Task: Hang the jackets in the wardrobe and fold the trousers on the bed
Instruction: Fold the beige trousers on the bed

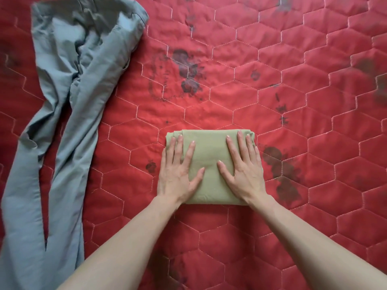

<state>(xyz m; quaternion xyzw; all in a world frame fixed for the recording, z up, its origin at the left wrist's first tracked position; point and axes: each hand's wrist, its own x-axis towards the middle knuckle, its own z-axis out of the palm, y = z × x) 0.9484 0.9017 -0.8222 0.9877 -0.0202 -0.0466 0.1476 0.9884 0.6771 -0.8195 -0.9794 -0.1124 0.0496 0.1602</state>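
Olive-green trousers (209,149) lie folded into a compact rectangle on the red quilted bed (293,143), in the lower middle of the head view. My left hand (179,170) presses flat on the left part of the bundle, fingers straight and spread. My right hand (244,168) presses flat on its right part in the same way. A pair of grey-blue trousers (69,105) lies unfolded and crumpled along the left side of the bed, waistband at the top, legs running toward the bottom left corner.
The bed cover is red with white hexagon stitching and dark floral marks (188,68) scattered over it. Bare cover stretches to the right of the folded bundle and above it.
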